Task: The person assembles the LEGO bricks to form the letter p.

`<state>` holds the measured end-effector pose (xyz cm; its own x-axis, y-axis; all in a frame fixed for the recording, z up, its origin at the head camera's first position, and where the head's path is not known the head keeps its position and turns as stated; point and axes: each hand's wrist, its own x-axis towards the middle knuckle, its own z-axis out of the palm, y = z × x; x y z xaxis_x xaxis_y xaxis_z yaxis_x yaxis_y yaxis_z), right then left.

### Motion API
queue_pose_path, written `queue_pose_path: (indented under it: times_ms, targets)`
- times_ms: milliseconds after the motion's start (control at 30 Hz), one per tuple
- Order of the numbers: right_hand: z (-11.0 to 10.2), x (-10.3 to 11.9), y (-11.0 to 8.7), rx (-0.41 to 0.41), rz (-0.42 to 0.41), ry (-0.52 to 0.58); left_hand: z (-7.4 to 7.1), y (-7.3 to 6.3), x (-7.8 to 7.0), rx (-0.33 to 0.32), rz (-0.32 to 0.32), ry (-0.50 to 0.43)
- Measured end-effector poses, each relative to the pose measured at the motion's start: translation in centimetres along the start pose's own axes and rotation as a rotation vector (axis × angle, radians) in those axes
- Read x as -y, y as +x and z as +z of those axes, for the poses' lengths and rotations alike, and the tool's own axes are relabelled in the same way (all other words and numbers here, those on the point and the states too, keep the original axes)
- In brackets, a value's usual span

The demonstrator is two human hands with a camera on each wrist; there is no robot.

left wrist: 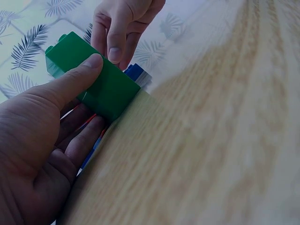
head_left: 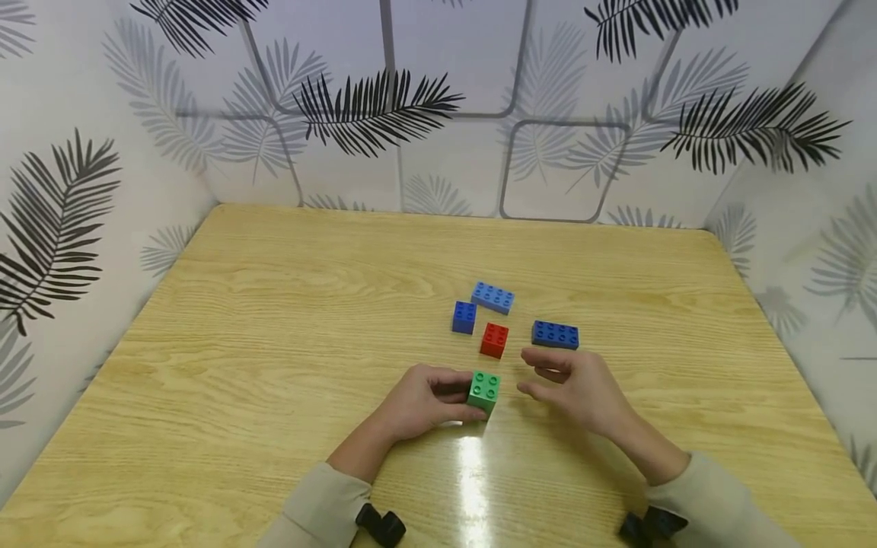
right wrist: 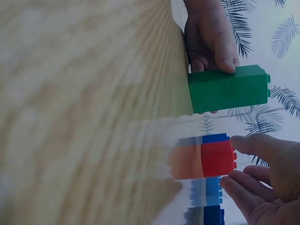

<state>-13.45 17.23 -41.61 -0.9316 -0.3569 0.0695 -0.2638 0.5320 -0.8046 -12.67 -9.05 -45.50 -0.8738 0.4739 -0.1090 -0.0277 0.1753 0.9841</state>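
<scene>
My left hand (head_left: 428,403) pinches a stack of two green toy building bricks (head_left: 484,390), thumb on the near side and fingers behind. The stack stands upright with its base at the tabletop, and a seam between its two bricks shows in the right wrist view. My right hand (head_left: 578,388) is to the right of the stack, thumb and fingers apart with nothing between them. Just beyond the hands sits a red square brick (head_left: 494,340). A dark blue long brick (head_left: 556,334) lies right past the right hand's fingertips.
Behind the red brick are a blue square brick (head_left: 464,317) and a light blue long brick (head_left: 492,297). All rest on a wooden table (head_left: 274,320), with leaf-patterned walls (head_left: 452,167) at its back and sides.
</scene>
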Motion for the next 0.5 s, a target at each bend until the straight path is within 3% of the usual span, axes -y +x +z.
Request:
queue_pose_path:
  times_ms: [367,500]
  targets:
    - [-0.8,-1.3,0.4,-0.042,-0.012,-0.083,0.0,0.1,0.2,-0.001,-0.008,0.007]
    - [-1.0,-1.4,0.5,-0.040,0.019,-0.077,0.0,0.1,0.1,0.001,-0.002,0.005]
